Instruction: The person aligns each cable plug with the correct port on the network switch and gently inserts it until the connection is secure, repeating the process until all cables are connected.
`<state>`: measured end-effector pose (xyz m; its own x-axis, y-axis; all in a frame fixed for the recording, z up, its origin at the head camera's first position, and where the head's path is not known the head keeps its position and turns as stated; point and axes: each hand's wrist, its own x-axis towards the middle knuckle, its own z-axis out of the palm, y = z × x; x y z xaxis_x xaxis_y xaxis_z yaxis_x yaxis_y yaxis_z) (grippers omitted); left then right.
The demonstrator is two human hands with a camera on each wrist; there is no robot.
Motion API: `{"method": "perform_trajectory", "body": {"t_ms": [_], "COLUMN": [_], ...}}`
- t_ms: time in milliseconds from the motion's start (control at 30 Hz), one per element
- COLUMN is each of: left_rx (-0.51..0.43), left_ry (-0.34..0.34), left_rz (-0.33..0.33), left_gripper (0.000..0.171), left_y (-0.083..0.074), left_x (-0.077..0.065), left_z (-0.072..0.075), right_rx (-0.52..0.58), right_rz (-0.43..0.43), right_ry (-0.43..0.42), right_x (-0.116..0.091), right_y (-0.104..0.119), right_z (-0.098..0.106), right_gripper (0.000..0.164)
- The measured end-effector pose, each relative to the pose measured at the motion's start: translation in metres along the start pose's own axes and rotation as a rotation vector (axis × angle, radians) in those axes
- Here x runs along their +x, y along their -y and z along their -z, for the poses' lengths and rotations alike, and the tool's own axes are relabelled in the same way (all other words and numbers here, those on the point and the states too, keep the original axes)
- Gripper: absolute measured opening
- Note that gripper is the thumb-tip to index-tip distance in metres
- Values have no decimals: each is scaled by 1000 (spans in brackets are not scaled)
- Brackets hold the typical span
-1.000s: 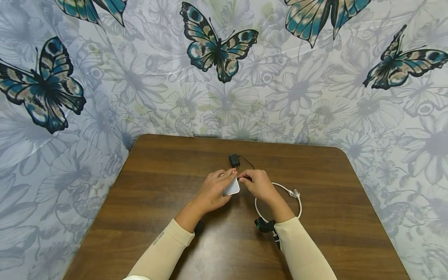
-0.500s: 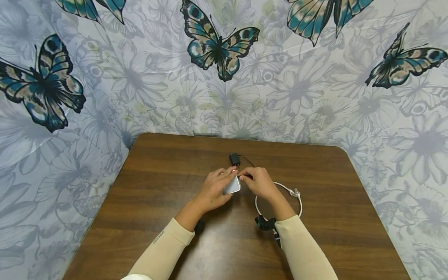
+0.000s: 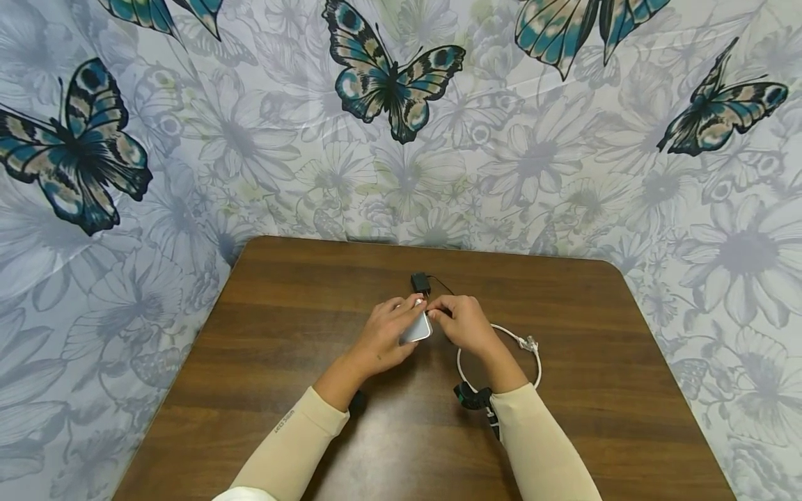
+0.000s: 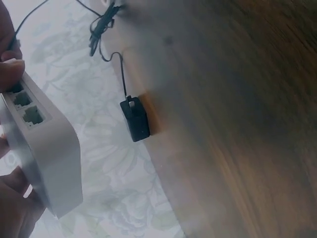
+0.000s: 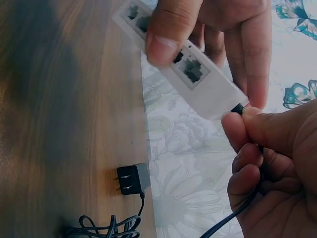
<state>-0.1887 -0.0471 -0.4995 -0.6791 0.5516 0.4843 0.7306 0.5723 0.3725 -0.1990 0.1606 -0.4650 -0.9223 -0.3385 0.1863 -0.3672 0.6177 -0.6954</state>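
Note:
A small white router (image 3: 418,330) with a row of sockets along one edge is held up over the table. My left hand (image 3: 383,335) grips it, thumb across the socket edge and fingers behind, as the right wrist view shows. At one end of that edge, my right hand (image 3: 466,325) pinches a black cord plug (image 5: 238,108) between thumb and forefinger. The plug's tip is right at the router's end. Its black cord (image 5: 223,220) runs down through the curled fingers. Two open sockets (image 4: 32,116) show in the left wrist view.
A black power adapter (image 3: 420,282) with metal prongs lies beyond the hands, its bundled cord (image 5: 114,227) next to it. A looped white network cable (image 3: 537,365) lies by the right forearm. Butterfly-patterned cloth (image 3: 401,181) hangs behind the wooden table (image 3: 282,299).
Both hands keep their holds on the router and plug. They shift slightly up in the head view, which itself tilts a little. The adapter and white cable stay put on the table.

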Motion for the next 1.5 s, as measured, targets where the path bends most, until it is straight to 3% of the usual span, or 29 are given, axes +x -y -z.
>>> {"method": "perform_trajectory", "body": {"t_ms": [333,900,1267,1500], "left_rx": [23,32,41,58], "left_ry": [17,164,177,140], "left_rz": [-12,104,162,184], "left_gripper": [75,76,80,80], "left_y": [-2,-1,0,3], "left_x": [6,1,-2,-3], "left_z": [3,1,-1,-2], "right_rx": [20,-39,-26,-67], "right_rz": [-34,-34,-17,-9], "right_ry": [3,21,0,-30], "right_x": [0,-2,-1,0], "right_y": [1,-5,-9,-15], "right_z": [3,-6,-5,-3], "right_gripper": [9,13,12,13]}}
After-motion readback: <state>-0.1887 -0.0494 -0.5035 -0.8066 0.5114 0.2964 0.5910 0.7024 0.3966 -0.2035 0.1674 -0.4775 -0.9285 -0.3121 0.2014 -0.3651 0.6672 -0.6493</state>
